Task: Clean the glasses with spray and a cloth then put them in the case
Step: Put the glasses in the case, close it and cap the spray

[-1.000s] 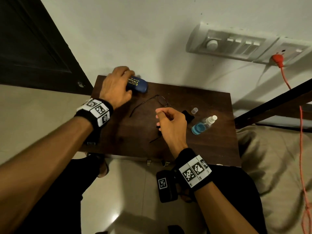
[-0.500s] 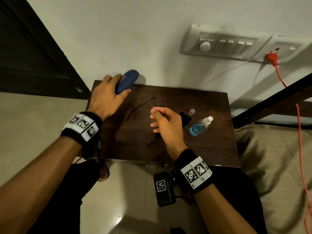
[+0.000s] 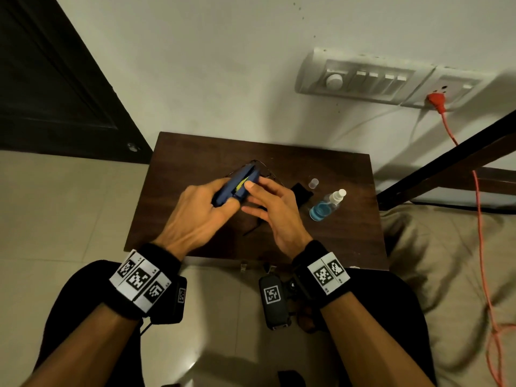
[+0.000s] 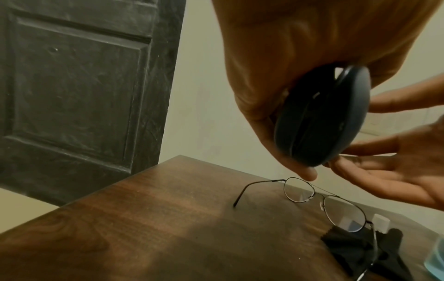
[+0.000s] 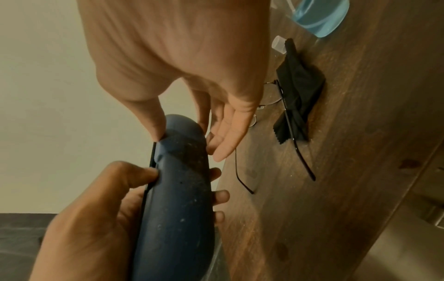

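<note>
My left hand [image 3: 203,208] grips the blue glasses case [image 3: 234,185] and holds it tilted in the air over the middle of the dark wooden table [image 3: 195,152]. The case [image 5: 182,190] is slightly ajar, with yellow showing inside. My right hand [image 3: 268,202] has its thumb on the seam and its fingers straight under the far end. The thin wire glasses [image 4: 300,194] lie unfolded on the table below the case, one temple over the black cloth [image 5: 300,81]. The spray bottle [image 3: 326,205] with blue liquid lies to the right, its clear cap [image 3: 313,183] beside it.
The table stands against a white wall with a switch panel [image 3: 363,79] and an orange cord [image 3: 480,219] hanging down at the right. A dark door [image 3: 55,79] is at the left. A dark bed frame [image 3: 446,163] and beige bedding [image 3: 446,261] are at the right.
My left hand has lifted the case from the table's far left corner and brought it over the middle. My right hand has moved up to meet it, thumb now on the case.
</note>
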